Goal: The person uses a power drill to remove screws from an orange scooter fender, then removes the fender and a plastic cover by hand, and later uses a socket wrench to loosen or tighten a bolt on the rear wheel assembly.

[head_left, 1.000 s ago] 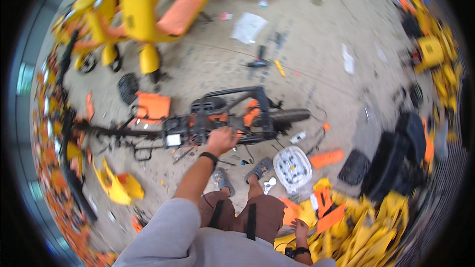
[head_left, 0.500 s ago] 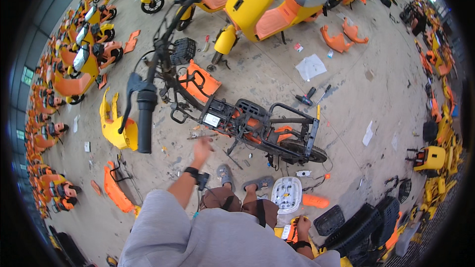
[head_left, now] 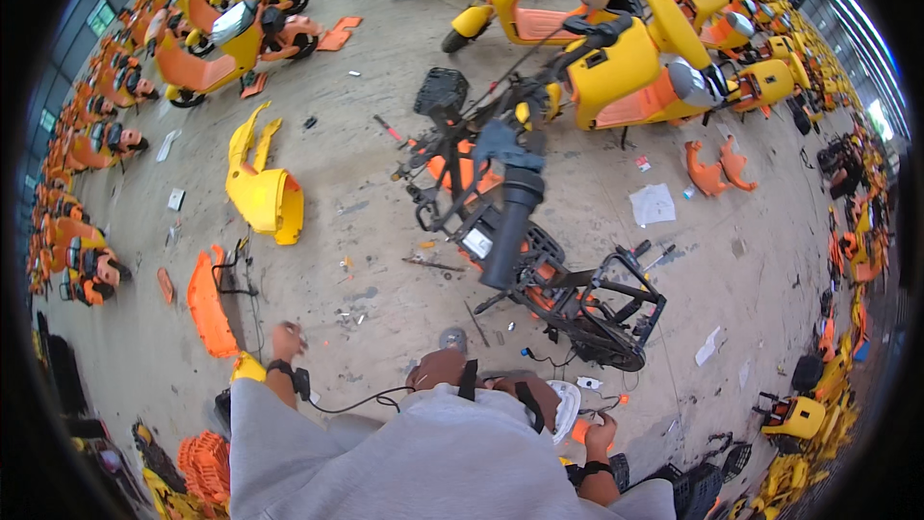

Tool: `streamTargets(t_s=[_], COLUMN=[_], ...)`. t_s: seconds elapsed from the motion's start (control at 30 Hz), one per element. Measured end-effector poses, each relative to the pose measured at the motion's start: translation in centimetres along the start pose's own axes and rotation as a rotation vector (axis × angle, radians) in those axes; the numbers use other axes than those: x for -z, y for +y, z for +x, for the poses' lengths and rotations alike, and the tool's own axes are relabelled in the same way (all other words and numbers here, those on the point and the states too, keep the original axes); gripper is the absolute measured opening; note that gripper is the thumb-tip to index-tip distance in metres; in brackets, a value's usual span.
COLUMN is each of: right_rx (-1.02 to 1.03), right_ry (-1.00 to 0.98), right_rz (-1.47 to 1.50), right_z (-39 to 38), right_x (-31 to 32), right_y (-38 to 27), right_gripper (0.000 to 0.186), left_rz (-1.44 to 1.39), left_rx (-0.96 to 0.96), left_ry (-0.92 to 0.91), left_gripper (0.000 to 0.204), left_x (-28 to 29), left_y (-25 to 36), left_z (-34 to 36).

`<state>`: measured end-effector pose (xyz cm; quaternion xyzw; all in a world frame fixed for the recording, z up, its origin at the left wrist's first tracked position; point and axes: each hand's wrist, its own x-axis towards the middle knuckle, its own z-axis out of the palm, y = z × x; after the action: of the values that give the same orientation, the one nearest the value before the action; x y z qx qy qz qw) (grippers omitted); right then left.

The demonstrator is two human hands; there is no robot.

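A stripped scooter frame [head_left: 563, 289] lies on the concrete in front of me, its black handlebar grip [head_left: 508, 221] pointing toward me and a black basket [head_left: 441, 91] at its far end. My left hand [head_left: 286, 339] hangs out to the left with its fingers curled, above bare floor beside a flat orange panel [head_left: 205, 303]; nothing shows in it. A black band sits on that wrist. My right hand [head_left: 602, 430] is low at my right side, next to a small orange piece [head_left: 579, 431] and a white round cover [head_left: 564, 406]. Whether it grips the orange piece is hidden.
A yellow body panel [head_left: 267, 191] lies to the left. Whole yellow and orange scooters [head_left: 616, 72] stand behind the frame and in rows along the left. A paper sheet [head_left: 653, 204], orange shell parts [head_left: 717, 169] and small loose bits litter the floor. Black crates [head_left: 693, 491] sit at lower right.
My left hand has come off the scooter frame and swung back to my left side. My view has turned, so the frame now lies further right and ahead.
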<state>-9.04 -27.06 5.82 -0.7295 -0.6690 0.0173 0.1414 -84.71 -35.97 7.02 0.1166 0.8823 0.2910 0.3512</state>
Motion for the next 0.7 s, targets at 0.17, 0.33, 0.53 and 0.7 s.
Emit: streamTargets(t_s=[0.17,0.33,0.53,0.7], right_rx=[-0.578,-0.206,-0.174,-0.345], right_ry=[-0.614,-0.382,-0.701,-0.794], right_rz=[0.547,0.338,0.578,0.533], right_z=[3.9,9.3,13.6,16.4], right_x=[3.0,1.5,-4.0,-0.9], right_y=[-6.7,-8.5,-6.3,-9.5], right_gripper=[0.031,0.027,0.032,0.029], left_rz=[-0.098,0.096,-0.099,-0.14], left_rx=[0.384,0.025,-0.083,0.008], left_ry=[-0.103,-0.511,-0.233,-0.17], left_gripper=[0.026,0.03,0.02,0.021], left_x=[-2.7,-9.7,-8.6,-5.4], left_y=[-9.3,-8.1,1.4,-1.8], left_z=[-3.1,-6.5,-12.6,-19.6])
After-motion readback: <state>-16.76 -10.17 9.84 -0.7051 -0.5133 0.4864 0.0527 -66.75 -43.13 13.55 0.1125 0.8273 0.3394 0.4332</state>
